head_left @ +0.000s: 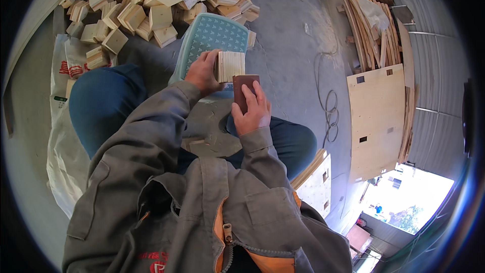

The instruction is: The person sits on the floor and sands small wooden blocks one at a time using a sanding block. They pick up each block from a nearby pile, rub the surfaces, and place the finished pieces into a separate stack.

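Head view shows a grey floor (295,45), a heap of wooden blocks (160,17) past the far left corner of a pale blue stool (222,33), and, to the right, a loose cable (332,116) and boards (376,116) by a metal wall (438,65). A layered wooden block (231,65) is over the stool's near right corner, between the left grip (203,73) and a brown pad (244,86). The left grip clasps the block's left side; the right grip (254,111) spreads its fingers across the pad.
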Available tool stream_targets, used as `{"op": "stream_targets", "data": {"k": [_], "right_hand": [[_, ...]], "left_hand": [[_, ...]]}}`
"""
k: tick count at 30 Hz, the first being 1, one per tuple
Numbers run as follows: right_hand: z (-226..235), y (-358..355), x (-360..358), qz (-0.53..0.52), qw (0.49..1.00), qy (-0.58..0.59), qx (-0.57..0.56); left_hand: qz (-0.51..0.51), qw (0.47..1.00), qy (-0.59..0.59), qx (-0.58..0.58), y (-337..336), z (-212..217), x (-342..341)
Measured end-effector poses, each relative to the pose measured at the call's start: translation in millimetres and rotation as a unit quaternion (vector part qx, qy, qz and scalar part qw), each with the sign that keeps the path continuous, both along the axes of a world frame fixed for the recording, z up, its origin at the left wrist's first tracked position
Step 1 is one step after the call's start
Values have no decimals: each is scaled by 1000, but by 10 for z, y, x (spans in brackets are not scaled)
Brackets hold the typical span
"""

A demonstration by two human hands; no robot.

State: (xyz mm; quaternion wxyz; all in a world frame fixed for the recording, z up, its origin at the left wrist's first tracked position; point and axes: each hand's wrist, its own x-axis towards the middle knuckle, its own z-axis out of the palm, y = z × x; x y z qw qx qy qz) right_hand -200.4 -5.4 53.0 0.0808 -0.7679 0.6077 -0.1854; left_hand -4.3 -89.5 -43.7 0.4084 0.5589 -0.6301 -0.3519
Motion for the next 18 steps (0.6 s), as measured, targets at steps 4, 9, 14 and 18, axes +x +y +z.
{"op": "stream_targets", "data": {"k": [4, 9, 14, 18], "right_hand": [[-104, -415, 106, -1, 999, -14, -32], [-107, -1196, 349, -60, 998, 14, -6], [-19, -1619, 446, -84, 994, 54, 53], [-149, -1372, 325, -57, 998, 23, 6]], "left_hand": [[5, 1000, 2, -12, 8, -42, 24], [13, 1000, -7, -15, 34, 5, 14], [-1, 1000, -7, 18, 30, 81, 23], [-5, 1000, -11, 7, 26, 60, 15]]}}
